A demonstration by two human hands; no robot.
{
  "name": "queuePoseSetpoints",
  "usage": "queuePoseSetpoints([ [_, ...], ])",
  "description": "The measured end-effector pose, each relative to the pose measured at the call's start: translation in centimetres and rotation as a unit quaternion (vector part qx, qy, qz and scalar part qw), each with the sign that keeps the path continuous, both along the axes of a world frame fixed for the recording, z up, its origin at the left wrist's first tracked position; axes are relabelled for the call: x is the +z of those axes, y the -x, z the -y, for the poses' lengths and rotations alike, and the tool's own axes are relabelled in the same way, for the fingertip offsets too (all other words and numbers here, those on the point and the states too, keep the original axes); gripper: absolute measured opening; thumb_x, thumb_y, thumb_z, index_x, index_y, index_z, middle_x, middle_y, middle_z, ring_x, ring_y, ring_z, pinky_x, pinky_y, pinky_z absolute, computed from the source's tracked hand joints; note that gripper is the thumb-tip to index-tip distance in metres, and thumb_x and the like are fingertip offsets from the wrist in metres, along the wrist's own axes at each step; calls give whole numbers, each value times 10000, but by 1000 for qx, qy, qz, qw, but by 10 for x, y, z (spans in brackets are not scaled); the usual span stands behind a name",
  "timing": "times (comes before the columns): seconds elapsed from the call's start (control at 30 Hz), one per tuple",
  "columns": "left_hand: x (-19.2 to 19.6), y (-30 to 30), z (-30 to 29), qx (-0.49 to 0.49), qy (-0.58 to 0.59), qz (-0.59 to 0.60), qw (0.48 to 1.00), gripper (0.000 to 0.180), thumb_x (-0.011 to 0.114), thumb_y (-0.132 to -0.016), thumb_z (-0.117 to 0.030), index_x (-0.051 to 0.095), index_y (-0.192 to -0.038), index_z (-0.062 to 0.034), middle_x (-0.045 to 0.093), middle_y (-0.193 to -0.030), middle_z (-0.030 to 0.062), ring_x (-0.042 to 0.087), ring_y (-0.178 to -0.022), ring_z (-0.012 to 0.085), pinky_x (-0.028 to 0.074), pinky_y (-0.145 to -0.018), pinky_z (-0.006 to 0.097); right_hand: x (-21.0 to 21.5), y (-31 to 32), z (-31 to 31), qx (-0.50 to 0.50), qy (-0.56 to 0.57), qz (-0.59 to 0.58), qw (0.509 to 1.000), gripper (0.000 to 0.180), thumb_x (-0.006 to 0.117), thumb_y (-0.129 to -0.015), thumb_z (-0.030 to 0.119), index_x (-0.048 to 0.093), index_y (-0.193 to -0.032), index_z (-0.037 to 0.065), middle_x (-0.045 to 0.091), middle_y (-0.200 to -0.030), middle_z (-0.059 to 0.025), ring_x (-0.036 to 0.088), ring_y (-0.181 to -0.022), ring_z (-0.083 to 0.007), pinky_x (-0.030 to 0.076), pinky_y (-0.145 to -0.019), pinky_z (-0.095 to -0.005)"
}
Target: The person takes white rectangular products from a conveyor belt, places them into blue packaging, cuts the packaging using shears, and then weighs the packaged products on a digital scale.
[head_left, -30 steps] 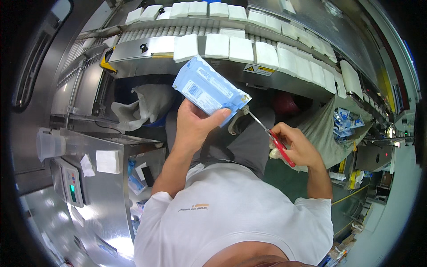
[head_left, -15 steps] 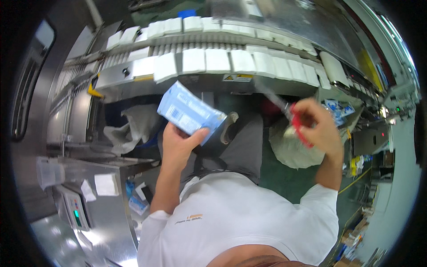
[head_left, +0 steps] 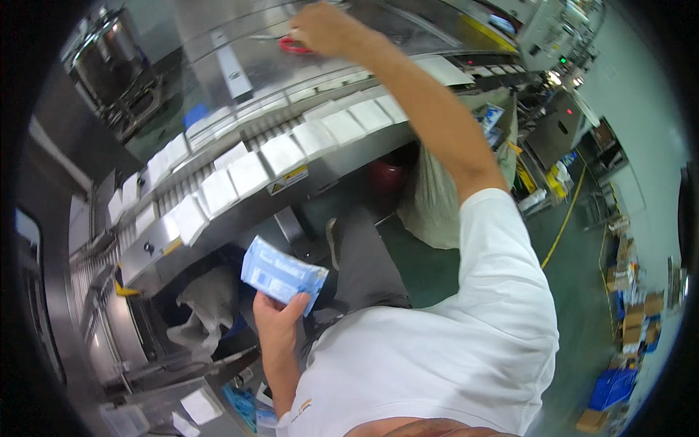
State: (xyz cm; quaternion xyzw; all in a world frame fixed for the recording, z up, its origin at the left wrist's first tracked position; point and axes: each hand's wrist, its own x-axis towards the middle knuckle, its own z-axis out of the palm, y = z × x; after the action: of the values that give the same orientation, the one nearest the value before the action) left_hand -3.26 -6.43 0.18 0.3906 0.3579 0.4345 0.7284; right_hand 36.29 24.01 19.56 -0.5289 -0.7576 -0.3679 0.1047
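In the head view, I see the left hand (head_left: 277, 322) low in front of the person, its fingers clamped on the lower edge of a blue packet (head_left: 282, 274), which is tilted and well clear of the conveyor (head_left: 335, 164). White pads (head_left: 280, 154) lie in rows along that conveyor. The right arm stretches across it, and the right hand (head_left: 320, 29) is at the red handles of the scissors (head_left: 295, 46), over the steel counter (head_left: 277, 67); whether those fingers grip the handles, I cannot tell. A pale sack (head_left: 433, 207) hangs below the right arm.
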Motion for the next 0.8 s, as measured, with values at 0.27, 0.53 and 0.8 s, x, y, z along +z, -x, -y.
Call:
queuePoseSetpoints([
  [0.27, 0, 25, -16, -38, 90, 70, 993, 600, 863, -807, -189, 546, -1284, -10, 667, -1006, 48, 648, -791, 137, 521, -649, 248, -51, 143, 227, 448, 288, -260, 806, 458, 792, -799, 97, 661, -1238, 90, 644, -1094, -90, 645, -929, -281, 551, -842, -358],
  [0.53, 0, 21, -23, -203, 121, 141, 961, 618, 733, -948, -474, 579, -1268, 32, 686, -1014, 113, 640, -801, 160, 528, -713, 306, -105, 148, 263, 473, 272, -316, 776, 250, 771, -792, 25, 732, -1039, 29, 613, -908, -72, 621, -778, -233, 513, -615, -310],
  [0.8, 13, 1, -26, -17, -229, 16, 973, 503, 700, -989, -272, 535, -1385, -11, 645, -1281, 118, 623, -1128, 172, 498, -941, 287, -113, 146, 269, 308, 417, -490, 701, 170, 736, -854, 14, 763, -1022, 25, 627, -820, -81, 611, -707, -183, 474, -612, -306],
])
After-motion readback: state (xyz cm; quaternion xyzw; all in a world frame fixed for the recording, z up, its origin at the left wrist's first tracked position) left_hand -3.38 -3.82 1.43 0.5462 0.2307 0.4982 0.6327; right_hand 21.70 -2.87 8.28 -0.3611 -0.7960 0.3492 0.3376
